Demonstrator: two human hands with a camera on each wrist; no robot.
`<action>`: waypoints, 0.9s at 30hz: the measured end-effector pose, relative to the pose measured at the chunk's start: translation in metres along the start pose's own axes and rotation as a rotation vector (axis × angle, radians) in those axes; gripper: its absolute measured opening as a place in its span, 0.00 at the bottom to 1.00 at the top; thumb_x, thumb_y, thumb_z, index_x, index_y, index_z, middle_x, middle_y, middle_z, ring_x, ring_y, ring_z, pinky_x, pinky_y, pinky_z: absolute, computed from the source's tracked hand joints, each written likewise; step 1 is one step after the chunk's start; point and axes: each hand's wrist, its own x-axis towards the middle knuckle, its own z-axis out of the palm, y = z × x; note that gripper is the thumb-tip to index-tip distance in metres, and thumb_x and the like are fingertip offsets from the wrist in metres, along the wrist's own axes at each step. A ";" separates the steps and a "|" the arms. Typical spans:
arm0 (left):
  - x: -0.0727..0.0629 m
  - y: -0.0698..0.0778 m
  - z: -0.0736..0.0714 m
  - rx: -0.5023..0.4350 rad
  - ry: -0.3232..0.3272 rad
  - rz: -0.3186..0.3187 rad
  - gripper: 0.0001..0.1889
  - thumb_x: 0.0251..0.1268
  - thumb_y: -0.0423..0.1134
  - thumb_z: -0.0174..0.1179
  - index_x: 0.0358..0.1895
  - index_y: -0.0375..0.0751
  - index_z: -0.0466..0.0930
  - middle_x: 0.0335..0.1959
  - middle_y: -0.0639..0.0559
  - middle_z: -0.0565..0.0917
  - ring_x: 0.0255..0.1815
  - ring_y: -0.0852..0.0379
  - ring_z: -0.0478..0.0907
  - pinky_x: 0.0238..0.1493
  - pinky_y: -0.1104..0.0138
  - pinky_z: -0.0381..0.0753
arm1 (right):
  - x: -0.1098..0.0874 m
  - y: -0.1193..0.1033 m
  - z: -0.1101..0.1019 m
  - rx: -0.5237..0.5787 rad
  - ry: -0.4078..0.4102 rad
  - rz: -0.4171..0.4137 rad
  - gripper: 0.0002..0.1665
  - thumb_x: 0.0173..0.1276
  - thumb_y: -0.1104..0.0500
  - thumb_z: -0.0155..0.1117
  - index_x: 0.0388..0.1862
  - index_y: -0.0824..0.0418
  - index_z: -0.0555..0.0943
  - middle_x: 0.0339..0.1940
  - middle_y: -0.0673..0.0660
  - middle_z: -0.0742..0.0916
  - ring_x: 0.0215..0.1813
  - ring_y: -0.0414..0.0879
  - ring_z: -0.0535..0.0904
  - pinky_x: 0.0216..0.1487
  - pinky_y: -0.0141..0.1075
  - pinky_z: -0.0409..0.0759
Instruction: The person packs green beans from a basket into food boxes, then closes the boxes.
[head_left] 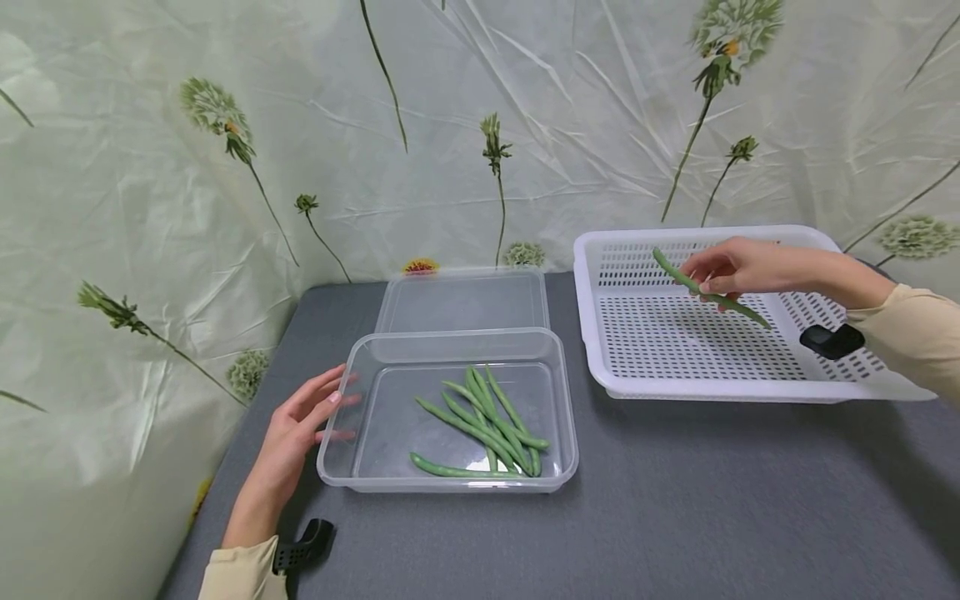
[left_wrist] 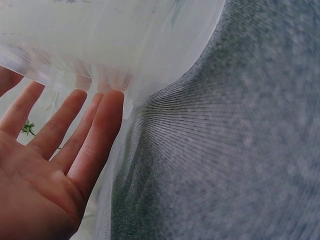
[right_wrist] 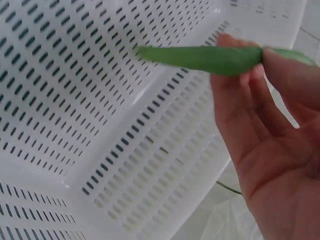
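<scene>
Over the white perforated basket (head_left: 622,387), my right hand (head_left: 757,265) pinches one green bean (head_left: 738,308) between thumb and fingers. In the right wrist view the same bean (right_wrist: 200,59) lies across the fingertips, with the slotted basket floor and walls behind it. My left hand (head_left: 288,437) is at the left wall of a clear plastic container (head_left: 382,408), its fingers extended. The left wrist view shows those fingers (left_wrist: 102,130) fairly straight beside the container wall; whether they touch it I cannot tell. Several green beans (head_left: 487,421) lie in the container, mostly toward its right side.
Behind the container lies a flat clear lid (head_left: 465,302) on the grey tabletop (head_left: 675,500). A pale floral sheet (head_left: 420,183) hangs along the back and left of the table. Each wrist carries a black band device (head_left: 832,342).
</scene>
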 end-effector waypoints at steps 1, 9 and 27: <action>0.000 0.000 0.000 -0.001 0.000 0.000 0.26 0.77 0.43 0.54 0.73 0.45 0.65 0.66 0.47 0.74 0.57 0.56 0.79 0.42 0.54 0.85 | -0.001 -0.001 0.000 -0.005 0.009 -0.003 0.16 0.74 0.71 0.54 0.57 0.76 0.72 0.35 0.62 0.82 0.30 0.47 0.80 0.28 0.38 0.82; -0.001 -0.001 0.000 -0.003 -0.007 0.001 0.25 0.77 0.43 0.53 0.74 0.46 0.65 0.66 0.48 0.74 0.58 0.55 0.78 0.42 0.54 0.85 | -0.015 -0.023 0.006 -0.014 0.140 -0.005 0.16 0.74 0.70 0.54 0.58 0.74 0.74 0.39 0.61 0.84 0.32 0.49 0.83 0.33 0.37 0.84; -0.001 0.000 -0.001 -0.001 -0.008 0.006 0.25 0.77 0.43 0.53 0.74 0.46 0.65 0.66 0.47 0.74 0.58 0.55 0.78 0.42 0.55 0.85 | -0.027 -0.087 0.042 0.068 0.471 0.018 0.16 0.69 0.63 0.66 0.54 0.62 0.80 0.38 0.57 0.86 0.34 0.51 0.84 0.34 0.36 0.84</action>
